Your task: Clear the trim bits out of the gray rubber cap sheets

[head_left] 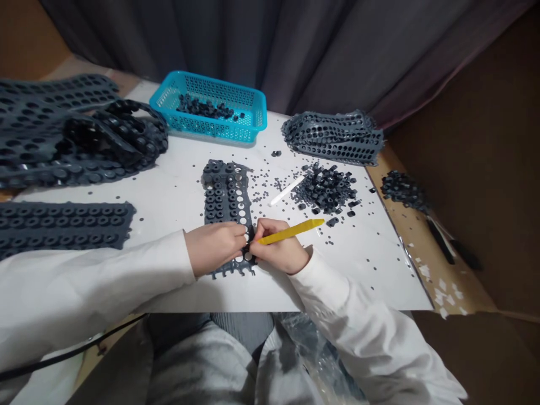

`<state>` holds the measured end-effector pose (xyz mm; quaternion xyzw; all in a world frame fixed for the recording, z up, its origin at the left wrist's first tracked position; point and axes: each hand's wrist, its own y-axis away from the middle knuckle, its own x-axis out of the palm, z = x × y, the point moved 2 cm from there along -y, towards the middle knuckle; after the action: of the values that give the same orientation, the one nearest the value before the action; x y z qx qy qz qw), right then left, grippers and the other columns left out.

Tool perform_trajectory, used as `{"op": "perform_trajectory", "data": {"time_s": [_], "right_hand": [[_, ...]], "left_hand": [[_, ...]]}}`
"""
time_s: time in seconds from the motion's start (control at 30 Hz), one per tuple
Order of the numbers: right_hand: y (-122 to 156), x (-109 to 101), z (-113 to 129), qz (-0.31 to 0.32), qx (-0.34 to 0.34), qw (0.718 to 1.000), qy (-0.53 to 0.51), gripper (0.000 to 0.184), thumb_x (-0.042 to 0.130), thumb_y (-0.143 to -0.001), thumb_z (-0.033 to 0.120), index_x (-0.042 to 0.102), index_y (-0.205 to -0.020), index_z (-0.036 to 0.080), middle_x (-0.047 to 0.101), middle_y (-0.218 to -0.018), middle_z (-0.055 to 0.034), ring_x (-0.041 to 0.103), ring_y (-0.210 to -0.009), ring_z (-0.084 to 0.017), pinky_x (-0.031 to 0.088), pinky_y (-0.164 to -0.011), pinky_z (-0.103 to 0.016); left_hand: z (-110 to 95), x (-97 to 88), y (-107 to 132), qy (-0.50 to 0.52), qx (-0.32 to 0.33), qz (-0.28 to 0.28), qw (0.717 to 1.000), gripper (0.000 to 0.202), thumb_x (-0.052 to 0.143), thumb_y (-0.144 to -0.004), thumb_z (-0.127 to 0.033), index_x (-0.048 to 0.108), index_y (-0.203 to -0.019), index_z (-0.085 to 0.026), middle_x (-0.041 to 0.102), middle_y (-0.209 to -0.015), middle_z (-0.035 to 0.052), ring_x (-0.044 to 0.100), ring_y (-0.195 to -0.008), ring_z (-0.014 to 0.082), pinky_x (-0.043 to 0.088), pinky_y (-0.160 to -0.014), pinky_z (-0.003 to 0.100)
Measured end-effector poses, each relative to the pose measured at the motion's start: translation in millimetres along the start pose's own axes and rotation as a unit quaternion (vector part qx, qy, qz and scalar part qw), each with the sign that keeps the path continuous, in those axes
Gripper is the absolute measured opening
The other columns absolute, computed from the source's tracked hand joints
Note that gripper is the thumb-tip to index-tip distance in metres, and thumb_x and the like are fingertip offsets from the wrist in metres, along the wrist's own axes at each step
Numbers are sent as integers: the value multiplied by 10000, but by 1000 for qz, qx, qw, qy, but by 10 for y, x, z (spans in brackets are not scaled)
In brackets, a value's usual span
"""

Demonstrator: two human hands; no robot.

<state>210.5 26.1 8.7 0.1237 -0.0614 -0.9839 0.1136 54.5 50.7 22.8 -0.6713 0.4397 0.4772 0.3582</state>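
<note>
A dark grey moulded rubber sheet (221, 194) lies upright in front of me on the white board, with rows of raised rings on its left and a column of open round holes on its right. My left hand (219, 244) rests over its lower part, fingers closed and pinching at the hole column. My right hand (282, 250) grips a yellow pen-shaped tool (295, 230), whose thick end points up to the right. The tool's working tip is hidden by the fingers at the sheet's right edge. Both hands' fingertips nearly meet there.
A blue basket (219, 132) holding small black pieces stands at the back. Black pieces (327, 188) are heaped at right beside a white stick (287, 191). More rubber sheets lie at left (63, 222) and back right (337, 138). Tiny dark discs litter the board (346, 281).
</note>
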Motion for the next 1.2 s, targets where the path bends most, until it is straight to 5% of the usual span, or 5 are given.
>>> {"op": "perform_trajectory", "data": {"time_s": [0.27,0.37,0.5,0.63,1.2], "right_hand": [[8,10,-21,-4,14,1000,-26,167,601,-566,113,451,-562,185,529,-450,55,493,-394,-79,336,-380,-160],[-3,3,-14,2,31,998,-52,166,601,-560,110,452,-557,183,541,-444,57,498,-380,-73,351,-370,-152],[-42,-28,-17,7,55,990,-133,163,618,-564,147,460,-573,188,569,-463,56,512,-363,-78,392,-358,-164],[-84,-53,-26,-36,26,988,-151,162,615,-577,135,462,-579,190,560,-463,64,502,-361,-69,393,-364,-160],[-170,-27,126,34,42,998,-28,170,591,-571,116,439,-570,191,540,-439,65,540,-380,-94,386,-354,-161]], "left_hand": [[151,-69,55,183,-86,-115,972,186,465,-877,-215,611,-780,-153,622,-761,44,564,-702,140,453,-655,236],[354,-176,93,426,-268,-201,841,197,616,-774,-339,623,-740,-146,589,-638,6,514,-569,106,409,-534,207],[444,-113,109,699,-353,-116,611,306,765,-617,-341,624,-690,-79,508,-528,-7,373,-426,38,270,-396,156],[447,-47,116,790,-342,-80,503,282,789,-615,-244,641,-747,-44,542,-605,23,381,-429,18,254,-376,125],[434,-126,93,804,-330,-67,490,135,548,-609,-162,559,-736,-118,637,-719,75,564,-530,123,447,-439,199]]}}
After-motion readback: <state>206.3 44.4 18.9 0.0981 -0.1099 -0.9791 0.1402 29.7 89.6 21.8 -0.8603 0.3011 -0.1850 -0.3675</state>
